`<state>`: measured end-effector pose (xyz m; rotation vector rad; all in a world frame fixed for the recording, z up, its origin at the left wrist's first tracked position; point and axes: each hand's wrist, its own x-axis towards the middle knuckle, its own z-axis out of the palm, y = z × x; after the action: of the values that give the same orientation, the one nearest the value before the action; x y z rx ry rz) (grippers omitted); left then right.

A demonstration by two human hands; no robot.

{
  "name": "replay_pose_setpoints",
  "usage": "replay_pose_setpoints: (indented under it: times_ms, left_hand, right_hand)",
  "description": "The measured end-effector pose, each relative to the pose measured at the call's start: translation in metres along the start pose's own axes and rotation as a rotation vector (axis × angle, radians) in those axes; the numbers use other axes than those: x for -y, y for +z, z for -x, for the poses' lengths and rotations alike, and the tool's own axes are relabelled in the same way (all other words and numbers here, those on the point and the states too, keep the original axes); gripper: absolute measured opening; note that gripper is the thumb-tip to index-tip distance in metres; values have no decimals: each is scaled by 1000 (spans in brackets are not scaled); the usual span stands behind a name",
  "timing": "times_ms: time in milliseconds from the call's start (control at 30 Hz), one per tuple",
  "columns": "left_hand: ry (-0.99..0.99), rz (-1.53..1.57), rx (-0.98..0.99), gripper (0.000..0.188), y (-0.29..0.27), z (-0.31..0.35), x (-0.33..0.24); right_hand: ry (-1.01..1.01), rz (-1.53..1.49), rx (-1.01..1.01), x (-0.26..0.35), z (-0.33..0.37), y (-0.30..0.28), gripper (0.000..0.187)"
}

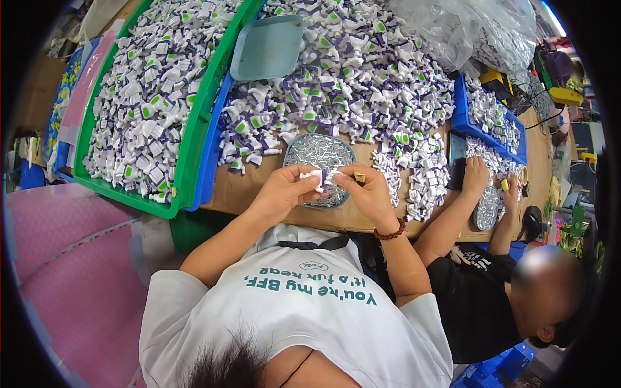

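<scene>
In front of my chest, my left hand point(281, 193) pinches a small white-and-purple plastic toy part point(323, 183). Fingertips of my right hand point(370, 199) close on a small white piece point(332, 175) that meets it; I cannot tell whether the two are joined. A yellowish-brown band point(359, 176) shows at a right finger, and a dark red bead bracelet point(391, 231) circles that wrist. Just beneath and beyond both hands sits a shallow tray point(352, 155) of small silver metal pins point(318, 150).
A heap of white, purple and green toy parts point(349, 71) covers the table's far side. At left stands a green crate point(187, 155) full of them; a pale lid point(267, 48) lies beside it. On the right, a co-worker's hands point(475, 174) work near a blue bin point(460, 107).
</scene>
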<state>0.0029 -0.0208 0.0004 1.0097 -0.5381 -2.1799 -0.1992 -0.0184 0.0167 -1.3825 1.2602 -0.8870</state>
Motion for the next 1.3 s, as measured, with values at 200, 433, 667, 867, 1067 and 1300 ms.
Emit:
replay_pose_setpoints:
  times_ms: [200,433,667,867,1067,1300]
  left_hand:
    - [53,-107,-50,17,6,3,3]
    - [408,-500,-89,20,9,6,12]
    - [474,-740,-139,18,8,5,15]
    - [299,-1003,84,20,-1,1,7]
    - [-43,-194,92,31,-9,3,1]
    - [-90,-191,55,36,1,9,-7]
  right_hand:
    - [-160,247,62,9,2,-4,10]
    - [-178,329,52,14,-1,-3,11]
    - [-197,420,-23,13,3,6,9]
    - [-22,378,174,37,-3,2,18]
    - [-10,209,231,28,9,1,34]
    - [111,-77,305,15,19,20,49]
